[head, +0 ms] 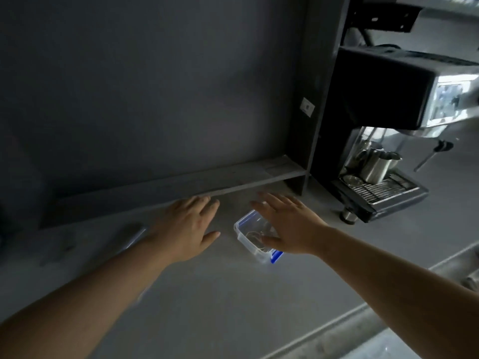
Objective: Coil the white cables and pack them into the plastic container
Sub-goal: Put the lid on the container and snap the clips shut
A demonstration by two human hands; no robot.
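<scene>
Both hands out over the grey surface, nothing held. Left hand: fingers straight and spread, just left of the plastic container. Right hand: also flat and splayed, over the container's right half. Container is clear with blue clips and has no lid on. A blurry coil of white cable sits inside. Espresso machine far right, steel jugs on its tray.

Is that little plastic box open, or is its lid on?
Open: the plastic container has a bare rim with no lid on it, and pale loops show inside. The right hand hides part of it.
</scene>
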